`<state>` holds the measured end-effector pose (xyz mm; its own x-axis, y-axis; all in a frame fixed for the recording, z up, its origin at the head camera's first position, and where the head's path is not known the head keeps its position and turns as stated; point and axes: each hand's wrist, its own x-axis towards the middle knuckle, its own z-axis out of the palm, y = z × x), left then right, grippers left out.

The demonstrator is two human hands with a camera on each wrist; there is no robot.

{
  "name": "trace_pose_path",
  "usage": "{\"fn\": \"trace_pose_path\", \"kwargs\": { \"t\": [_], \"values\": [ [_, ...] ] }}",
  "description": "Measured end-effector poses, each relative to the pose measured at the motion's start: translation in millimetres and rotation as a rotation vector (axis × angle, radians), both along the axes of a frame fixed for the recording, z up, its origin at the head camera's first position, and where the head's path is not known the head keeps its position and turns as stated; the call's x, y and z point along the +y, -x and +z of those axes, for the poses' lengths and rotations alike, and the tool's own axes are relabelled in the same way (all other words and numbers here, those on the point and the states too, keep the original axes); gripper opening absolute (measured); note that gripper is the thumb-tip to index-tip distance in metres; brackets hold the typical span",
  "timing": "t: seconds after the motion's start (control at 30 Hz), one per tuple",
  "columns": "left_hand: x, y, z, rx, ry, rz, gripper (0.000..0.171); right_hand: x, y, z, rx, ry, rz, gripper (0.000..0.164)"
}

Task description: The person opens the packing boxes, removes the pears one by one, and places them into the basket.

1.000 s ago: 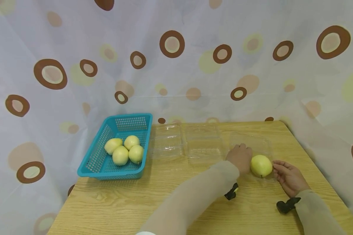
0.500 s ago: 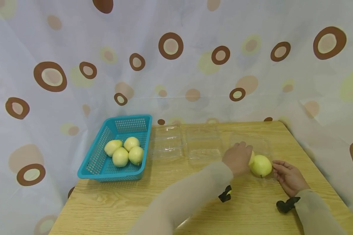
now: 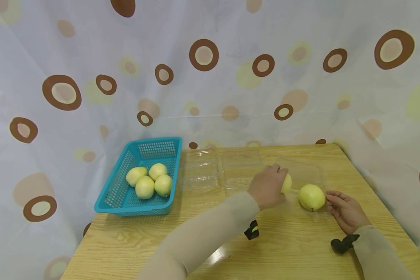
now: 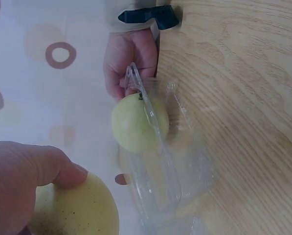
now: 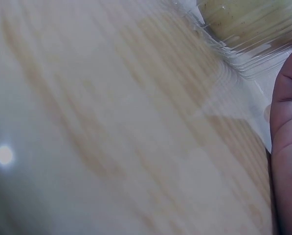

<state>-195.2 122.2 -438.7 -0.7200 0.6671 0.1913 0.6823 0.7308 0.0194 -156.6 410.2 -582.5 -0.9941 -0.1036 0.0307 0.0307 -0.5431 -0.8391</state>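
In the head view my left hand (image 3: 268, 188) grips a pale yellow pear (image 3: 286, 183), mostly hidden behind the fingers. Its thumb presses on the speckled skin of that pear (image 4: 84, 208) in the left wrist view. A second pear (image 3: 312, 197) sits in the right end of a clear plastic clamshell container (image 4: 197, 169), whose lid stands open. At that end my right hand (image 3: 348, 214) pinches the container's edge between thumb and fingers. In the right wrist view, ribbed clear plastic (image 5: 253, 54) covers the pear's side, right by the fingers.
A blue mesh basket (image 3: 133, 212) with several pears (image 3: 145, 187) stands at the left of the wooden table (image 3: 126, 245). Two more clear plastic containers, one by the basket (image 3: 200, 171) and one in the middle (image 3: 241, 161), lie at the back. A patterned curtain (image 3: 213, 97) hangs behind.
My left hand has moved left, away from the pear in the container, and the pear in its grip has come into view. The right hand has stayed at the container's end.
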Motion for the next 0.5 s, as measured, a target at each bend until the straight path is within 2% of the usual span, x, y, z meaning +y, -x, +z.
{"fn": "trace_pose_path", "kwargs": {
  "t": [0.27,0.5],
  "values": [
    [-29.5,-3.5,14.2,-0.018,-0.052,0.023,0.074,-1.4,-0.5,-0.5,0.014,0.005,0.005,0.019],
    [-58.3,-4.1,26.3,-0.007,-0.133,0.045,0.072,-0.6,-1.4,1.0,0.017,-0.021,0.001,0.019]
  ]
}}
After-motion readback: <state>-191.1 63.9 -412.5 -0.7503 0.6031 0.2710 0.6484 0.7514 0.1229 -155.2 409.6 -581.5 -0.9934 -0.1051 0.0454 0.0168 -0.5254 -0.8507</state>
